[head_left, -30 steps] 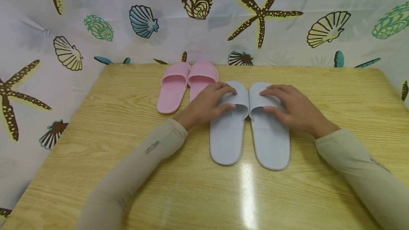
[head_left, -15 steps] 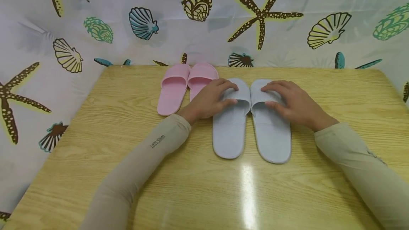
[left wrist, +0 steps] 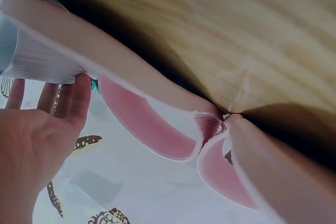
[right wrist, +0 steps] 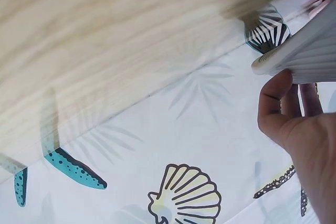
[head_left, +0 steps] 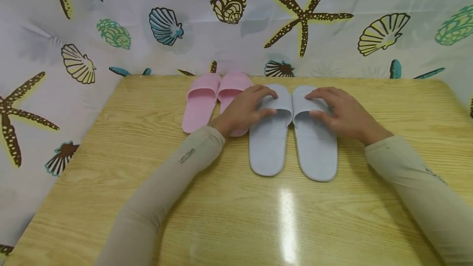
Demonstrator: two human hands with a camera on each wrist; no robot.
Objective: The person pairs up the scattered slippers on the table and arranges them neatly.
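Two pale grey-white slippers lie side by side, toes toward the back: a left slipper (head_left: 269,147) and a right slipper (head_left: 318,153). My left hand (head_left: 240,112) holds the left one at its ribbed strap, fingers over the top and thumb at the strap's opening. On the other slipper's strap my right hand (head_left: 347,115) has the same hold. The left wrist view shows the left fingertips at the ribbed strap (left wrist: 44,59). In the right wrist view, the right hand's bent fingers (right wrist: 274,95) meet the slipper's side (right wrist: 310,53).
A pair of pink slippers (head_left: 199,110) lies just left of the white pair, partly behind my left hand. They stand on the wooden table (head_left: 221,221). Behind its back edge hangs a cloth (head_left: 255,3) printed with shells and starfish.
Both hands have slid the white slippers together toward the back of the table and slightly right, closer to level with the pink pair. The pink slippers have stayed in place.
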